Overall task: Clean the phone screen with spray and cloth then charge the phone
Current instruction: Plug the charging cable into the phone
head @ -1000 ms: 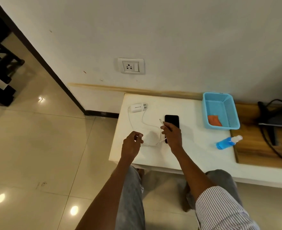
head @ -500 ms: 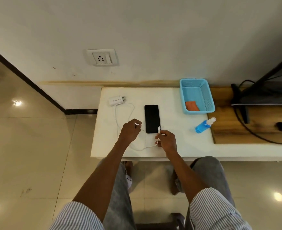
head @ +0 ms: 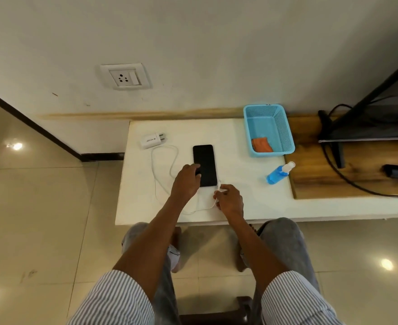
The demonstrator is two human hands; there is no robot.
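Where the white desk [head: 146, 207] ends nearest the knees, a loop of white cable [head: 162, 174] trailing along that edge and up the left side of the phone [head: 205, 164]. Just below the phone's near right corner, right hand [head: 229, 200], fingers [head: 217, 195] curled and pinching the cable's plug end, plug tip close to the phone's bottom edge; contact with the port not discernible. At the phone's near left corner, left hand [head: 186, 179], fingers [head: 196, 171] bent over the edge and onto the dark glass, gripping that lower left side. Phone flat on the desk, screen up and black, long axis running away from the body toward the wall, very slightly tilted. To the right of the phone and well apart, blue spray bottle [head: 277, 173] lying on its side, white nozzle aimed away and rightward. Beyond the bottle, farther right of the phone, blue mesh basket [head: 284, 132] with an orange cloth [head: 261, 145] in its near end. Up-left of the phone, white charger plug [head: 151, 140] lying unplugged, prongs pointing right. Farthest, on the wall above and left of the phone, wall socket [head: 125, 77]. Nothing between plug end and phone.
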